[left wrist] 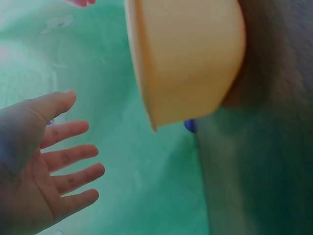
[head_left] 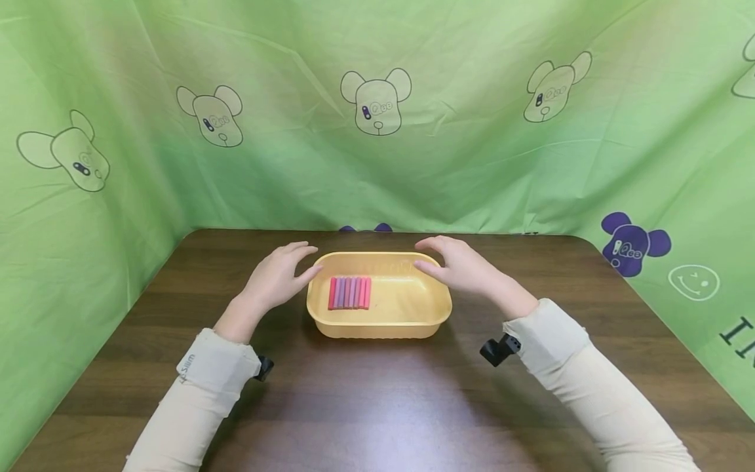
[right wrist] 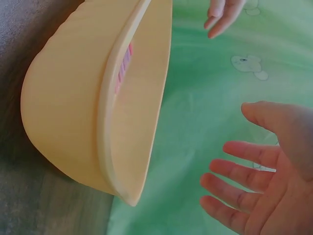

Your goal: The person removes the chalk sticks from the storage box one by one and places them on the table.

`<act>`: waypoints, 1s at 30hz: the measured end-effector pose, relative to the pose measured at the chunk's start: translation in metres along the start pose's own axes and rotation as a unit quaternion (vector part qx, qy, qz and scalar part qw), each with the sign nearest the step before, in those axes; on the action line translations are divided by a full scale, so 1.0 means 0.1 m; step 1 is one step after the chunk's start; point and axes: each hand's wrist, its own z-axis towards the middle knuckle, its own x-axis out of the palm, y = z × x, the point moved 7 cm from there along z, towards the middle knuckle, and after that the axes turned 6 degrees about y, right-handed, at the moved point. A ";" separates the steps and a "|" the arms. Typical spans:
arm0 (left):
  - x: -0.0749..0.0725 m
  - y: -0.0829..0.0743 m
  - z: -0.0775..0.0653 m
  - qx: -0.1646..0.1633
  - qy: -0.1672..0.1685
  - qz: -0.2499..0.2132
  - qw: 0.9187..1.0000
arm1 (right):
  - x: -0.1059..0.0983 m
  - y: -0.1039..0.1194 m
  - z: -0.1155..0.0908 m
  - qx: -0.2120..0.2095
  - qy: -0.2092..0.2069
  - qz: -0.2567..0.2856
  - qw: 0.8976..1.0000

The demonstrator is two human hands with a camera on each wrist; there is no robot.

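Note:
A yellow plastic basin (head_left: 407,316) stands on the table between the two hands. Inside it, on the left side of its floor, lies a row of several pink and purple sticks (head_left: 350,293), side by side. My left hand (head_left: 277,275) is at the basin's left end, fingers spread and holding nothing; the left wrist view shows a gap between that hand (left wrist: 54,161) and the basin wall (left wrist: 190,54). At the right end is my right hand (head_left: 463,265), its fingers likewise apart and holding nothing. In the right wrist view the sticks (right wrist: 124,66) show past the rim.
The basin rests on a dark brown wooden table (head_left: 354,406). A green cloth (head_left: 295,177) printed with bear heads hangs behind the table and along its sides. Black wrist cameras (head_left: 500,349) are strapped at both cuffs.

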 end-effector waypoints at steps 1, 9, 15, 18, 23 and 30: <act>0.01 0.02 -0.01 0.001 0.003 -0.004 1.000 | 0.01 -0.01 0.01 -0.003 -0.001 0.004 1.000; 0.19 0.19 -0.03 0.023 0.037 -0.047 0.998 | 0.07 -0.09 0.14 0.016 0.021 0.059 0.998; 0.31 0.23 -0.04 0.047 0.057 -0.060 0.996 | 0.11 -0.14 0.25 0.041 0.043 0.086 0.995; 0.36 0.25 -0.05 0.045 0.069 -0.061 0.995 | 0.14 -0.15 0.32 0.048 0.057 0.100 0.992; 0.40 0.25 -0.05 0.044 0.081 -0.063 0.994 | 0.23 -0.17 0.42 0.060 0.091 0.162 0.981; 0.41 0.24 -0.06 0.048 0.084 -0.067 0.993 | 0.36 -0.16 0.54 0.072 0.133 0.233 0.961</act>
